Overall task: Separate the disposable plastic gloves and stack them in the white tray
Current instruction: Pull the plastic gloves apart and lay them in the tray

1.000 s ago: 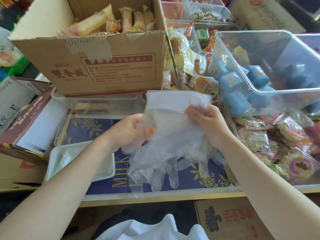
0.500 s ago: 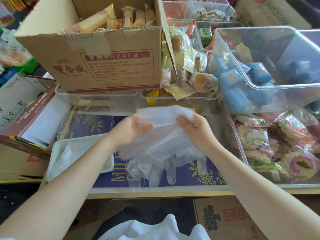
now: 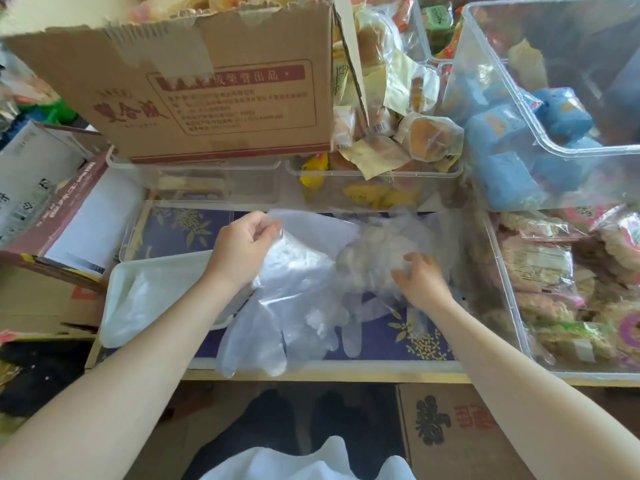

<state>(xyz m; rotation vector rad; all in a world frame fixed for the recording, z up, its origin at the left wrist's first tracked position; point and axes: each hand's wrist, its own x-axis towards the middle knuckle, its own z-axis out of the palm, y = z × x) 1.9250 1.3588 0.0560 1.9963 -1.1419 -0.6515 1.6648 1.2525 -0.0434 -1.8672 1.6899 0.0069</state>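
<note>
Left grip: left hand [image 3: 242,249] pinches the cuff edge of one clear disposable glove [image 3: 277,306], thumb and fingers closed on the thin film; the glove hangs from that pinch with its fingers draping down past the front edge of the shelf.
Right grip: right hand [image 3: 420,280] lies on the crumpled bundle of remaining gloves [image 3: 372,258] with fingers spread and only loosely bent — pressing it down, as far as I can tell, not closed round it.
Glove in hand: peeled mostly away from the bundle, though the two films overlap in the middle, so I cannot tell whether they are fully apart.
White tray: white tray [image 3: 121,292] sits just to the left of the held glove, under the left forearm; its right rim is partly covered by the glove.
Done so far: some translucent plastic already lies in the tray — likely a glove or more stacked there, count unreadable.
Left to do: carry this glove over the tray and lay it flat, then work through the bundle, which looks to hold several more.
Progress judgement: early to middle.
Surroundings: cardboard box [image 3: 214,95] behind, clear bins of wrapped snacks [image 3: 561,140] to the right.
</note>
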